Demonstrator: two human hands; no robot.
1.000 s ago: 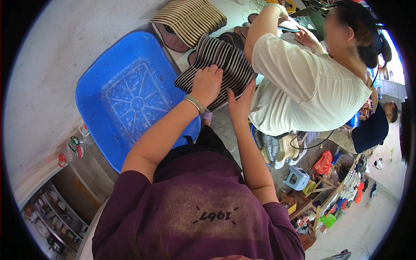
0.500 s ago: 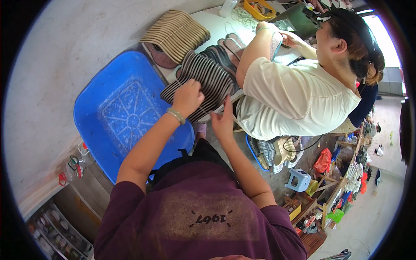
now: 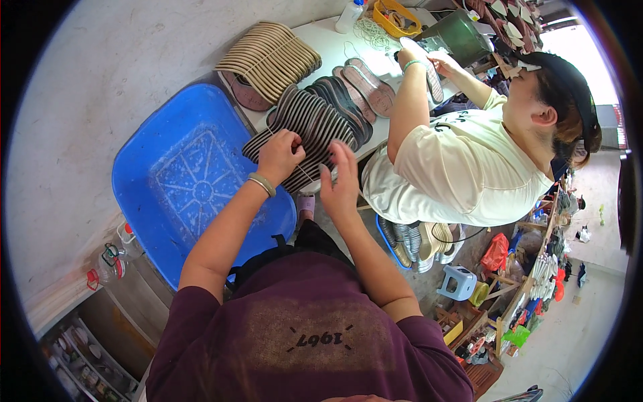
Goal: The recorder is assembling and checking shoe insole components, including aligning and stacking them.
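Note:
A bundle of dark soles with pale edges (image 3: 313, 119) lies at the near edge of the white table, stacked on its side. Over the bundle's near left part is my left hand (image 3: 276, 158), its fingers curled together; whatever they pinch, if anything, is hidden. My right hand (image 3: 340, 187) hovers at the bundle's near right end, thumb and fingers apart with nothing between them. Behind the bundle sit more dark soles (image 3: 345, 100) and loose pinkish-brown soles (image 3: 370, 86). A larger bundle of tan-edged soles (image 3: 271, 57) stands farther left.
A big blue tub (image 3: 144, 161) fills the space left of my arms. At my right a co-worker in a cream shirt (image 3: 462, 167) holds a sole (image 3: 432, 80). A yellow basket (image 3: 395, 30) and white bottle (image 3: 348, 19) stand at the back. A pale blue stool (image 3: 459, 281) is on the floor.
My left hand has shifted slightly left, its fingers still curled. My right hand has drawn a little left, its fingers more spread. The co-worker has leaned back to the right, raising a sole.

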